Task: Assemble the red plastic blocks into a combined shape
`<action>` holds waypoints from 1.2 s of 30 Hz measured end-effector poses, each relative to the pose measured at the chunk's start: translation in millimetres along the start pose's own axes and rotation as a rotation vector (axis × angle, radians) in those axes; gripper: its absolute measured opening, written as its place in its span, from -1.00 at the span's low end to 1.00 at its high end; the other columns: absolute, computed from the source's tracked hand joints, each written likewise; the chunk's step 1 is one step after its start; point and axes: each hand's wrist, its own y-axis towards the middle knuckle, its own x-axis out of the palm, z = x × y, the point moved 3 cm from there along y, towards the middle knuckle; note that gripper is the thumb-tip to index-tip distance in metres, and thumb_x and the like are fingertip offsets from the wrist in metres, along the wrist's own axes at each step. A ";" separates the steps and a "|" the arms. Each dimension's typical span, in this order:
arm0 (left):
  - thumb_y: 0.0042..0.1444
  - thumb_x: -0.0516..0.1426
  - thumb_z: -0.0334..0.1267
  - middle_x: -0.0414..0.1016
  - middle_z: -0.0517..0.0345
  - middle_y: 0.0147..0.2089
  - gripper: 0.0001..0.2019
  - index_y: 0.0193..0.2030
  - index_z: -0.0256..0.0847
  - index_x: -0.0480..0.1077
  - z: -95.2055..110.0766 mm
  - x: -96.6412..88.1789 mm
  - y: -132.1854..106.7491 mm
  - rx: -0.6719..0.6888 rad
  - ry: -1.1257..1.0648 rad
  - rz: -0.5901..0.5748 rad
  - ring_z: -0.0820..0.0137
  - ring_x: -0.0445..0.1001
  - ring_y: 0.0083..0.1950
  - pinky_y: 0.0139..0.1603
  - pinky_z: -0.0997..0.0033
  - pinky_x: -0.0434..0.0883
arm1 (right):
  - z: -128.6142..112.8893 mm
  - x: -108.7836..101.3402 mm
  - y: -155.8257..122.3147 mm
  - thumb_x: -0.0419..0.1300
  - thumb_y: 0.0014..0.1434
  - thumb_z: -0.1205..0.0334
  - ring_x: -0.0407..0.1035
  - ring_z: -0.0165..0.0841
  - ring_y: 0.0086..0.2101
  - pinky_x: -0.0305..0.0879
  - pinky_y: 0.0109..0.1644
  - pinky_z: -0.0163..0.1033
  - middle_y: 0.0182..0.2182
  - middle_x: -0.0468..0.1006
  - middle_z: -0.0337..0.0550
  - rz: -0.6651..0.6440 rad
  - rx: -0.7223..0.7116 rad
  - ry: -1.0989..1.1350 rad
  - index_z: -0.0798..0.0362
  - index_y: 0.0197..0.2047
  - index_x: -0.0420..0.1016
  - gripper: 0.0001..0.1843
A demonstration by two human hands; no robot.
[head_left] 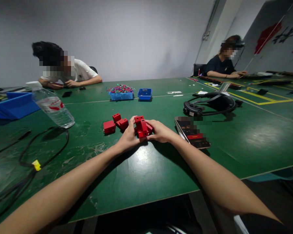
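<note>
Just above the green table, my left hand (129,139) grips a red block (141,126) with small dark holes in its top. From the other side my right hand (160,131) is closed on the same cluster of red pieces; a slanted red part shows by its fingers. Whether these pieces are joined, I cannot tell. Left of my hands lie a larger red block (109,127), a small red block (116,117) and another red block (122,124), close together on the tabletop.
A phone (192,132) and a black headset (210,104) are at right. A tilted water bottle (54,105), black cable (34,174) and blue bin (13,105) are at left. Beyond stand a tray of colourful wires (121,95) and a small blue tray (145,94). Two people sit opposite.
</note>
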 end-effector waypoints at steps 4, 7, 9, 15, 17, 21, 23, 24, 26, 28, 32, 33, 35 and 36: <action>-0.04 0.33 -0.20 0.33 -0.24 0.23 -0.05 0.35 -0.12 -0.20 -1.9 0.3 -0.2 -0.057 -0.067 -0.045 0.13 0.52 0.11 0.14 -0.01 0.45 | 0.5 -2.6 -1.2 0.37 0.07 0.21 0.36 -0.17 -0.05 0.24 0.07 -0.11 -0.10 0.48 0.08 -0.035 0.114 -0.196 0.11 0.18 0.41 -0.40; -0.02 0.32 -0.20 0.38 -0.16 0.17 -0.07 0.35 -0.09 -0.20 -0.5 0.8 -0.5 -0.062 -0.078 -0.078 0.20 0.56 0.02 0.08 0.04 0.49 | -1.5 -4.0 -3.8 0.36 0.09 0.13 0.35 -0.19 -0.07 0.25 0.00 -0.16 -0.10 0.43 0.05 -0.009 0.162 -0.239 0.10 0.13 0.40 -0.44; -0.02 0.32 -0.19 0.39 -0.14 0.15 -0.08 0.34 -0.10 -0.18 0.6 0.5 -0.6 -0.050 -0.060 -0.075 0.18 0.54 0.05 0.09 0.04 0.49 | -1.0 -4.9 -5.2 0.38 0.05 0.09 0.35 -0.18 -0.08 0.26 -0.02 -0.16 -0.09 0.41 0.05 0.025 0.208 -0.261 0.12 0.04 0.41 -0.47; -0.02 0.31 -0.20 0.42 -0.13 0.11 -0.10 0.34 -0.14 -0.17 1.4 -0.2 0.1 -0.032 -0.026 -0.061 0.12 0.47 0.15 0.13 0.00 0.46 | 2.3 -5.8 -5.2 0.43 -0.03 0.06 0.40 -0.19 -0.20 0.27 -0.16 -0.17 -0.21 0.48 -0.03 0.151 0.319 -0.270 0.08 -0.14 0.36 -0.52; -0.02 0.30 -0.21 0.41 -0.15 0.12 -0.10 0.34 -0.15 -0.17 2.6 -0.3 0.3 -0.019 -0.028 -0.059 0.12 0.44 0.19 0.15 -0.03 0.44 | 2.4 -7.6 -4.7 0.43 -0.04 0.06 0.42 -0.19 -0.22 0.28 -0.19 -0.17 -0.20 0.50 -0.02 0.239 0.355 -0.241 0.07 -0.15 0.34 -0.52; -0.02 0.29 -0.23 0.41 -0.19 0.15 -0.10 0.35 -0.15 -0.18 5.8 0.0 0.1 -0.008 -0.050 -0.076 0.12 0.46 0.17 0.16 -0.06 0.43 | 2.5 -12.6 -2.1 0.41 -0.03 0.12 0.42 -0.19 -0.16 0.32 -0.09 -0.13 -0.16 0.51 -0.01 0.463 0.360 -0.059 0.07 -0.14 0.33 -0.55; -0.01 0.28 -0.23 0.40 -0.21 0.15 -0.10 0.35 -0.16 -0.19 6.8 0.0 -0.1 -0.012 -0.051 -0.083 0.12 0.47 0.15 0.15 -0.06 0.44 | 3.8 -13.4 -0.3 0.42 -0.05 0.12 0.43 -0.20 -0.14 0.33 -0.02 -0.10 -0.13 0.52 0.01 0.554 0.345 0.089 0.07 -0.13 0.33 -0.52; -0.01 0.28 -0.23 0.40 -0.21 0.16 -0.10 0.35 -0.16 -0.19 7.1 0.0 -0.2 -0.014 -0.049 -0.084 0.12 0.48 0.15 0.14 -0.06 0.44 | 4.8 -12.8 0.7 0.42 -0.06 0.12 0.43 -0.21 -0.14 0.35 -0.01 -0.09 -0.11 0.52 0.02 0.585 0.338 0.182 0.07 -0.12 0.33 -0.51; -0.01 0.29 -0.24 0.40 -0.20 0.15 -0.10 0.35 -0.16 -0.19 7.3 -0.2 -0.3 -0.015 -0.044 -0.081 0.12 0.48 0.15 0.14 -0.06 0.45 | 7.1 -9.4 2.8 0.43 -0.07 0.13 0.46 -0.26 -0.19 0.40 -0.05 -0.10 -0.11 0.53 -0.01 0.612 0.338 0.426 0.06 -0.10 0.33 -0.49; -0.01 0.29 -0.25 0.41 -0.17 0.14 -0.10 0.35 -0.15 -0.18 7.5 -0.2 -0.2 -0.010 -0.049 -0.080 0.13 0.47 0.15 0.14 -0.05 0.45 | 8.9 -3.3 4.9 0.40 -0.03 0.19 0.48 -0.33 -0.27 0.45 -0.14 -0.16 -0.15 0.55 -0.08 0.601 0.358 0.731 0.06 -0.08 0.34 -0.53; -0.02 0.30 -0.26 0.40 -0.20 0.17 -0.10 0.34 -0.16 -0.17 8.6 -0.2 0.3 0.009 -0.053 -0.075 0.11 0.43 0.22 0.17 -0.04 0.44 | 6.9 7.2 7.7 0.36 0.02 0.39 0.49 -0.43 -0.39 0.48 -0.24 -0.29 -0.32 0.57 -0.20 0.574 0.403 1.201 0.07 -0.13 0.37 -0.65; -0.02 0.30 -0.26 0.39 -0.21 0.18 -0.10 0.34 -0.16 -0.17 8.9 -0.2 0.4 0.010 -0.052 -0.074 0.10 0.42 0.22 0.18 -0.05 0.44 | 5.9 8.4 7.9 0.35 0.02 0.44 0.49 -0.45 -0.42 0.47 -0.26 -0.33 -0.35 0.58 -0.21 0.574 0.414 1.261 0.08 -0.15 0.37 -0.67; -0.02 0.29 -0.27 0.39 -0.21 0.19 -0.10 0.35 -0.16 -0.18 9.5 -0.1 0.5 0.011 -0.052 -0.077 0.10 0.42 0.22 0.19 -0.06 0.43 | 3.9 9.6 7.6 0.31 0.06 0.49 0.49 -0.48 -0.45 0.47 -0.29 -0.38 -0.40 0.58 -0.22 0.575 0.435 1.327 0.08 -0.18 0.37 -0.72; -0.02 0.29 -0.26 0.39 -0.21 0.19 -0.10 0.35 -0.16 -0.18 9.8 0.0 0.5 0.010 -0.054 -0.079 0.11 0.43 0.22 0.19 -0.06 0.42 | 3.0 9.7 7.2 0.29 0.09 0.50 0.49 -0.49 -0.46 0.46 -0.29 -0.39 -0.41 0.58 -0.22 0.573 0.444 1.342 0.08 -0.18 0.37 -0.74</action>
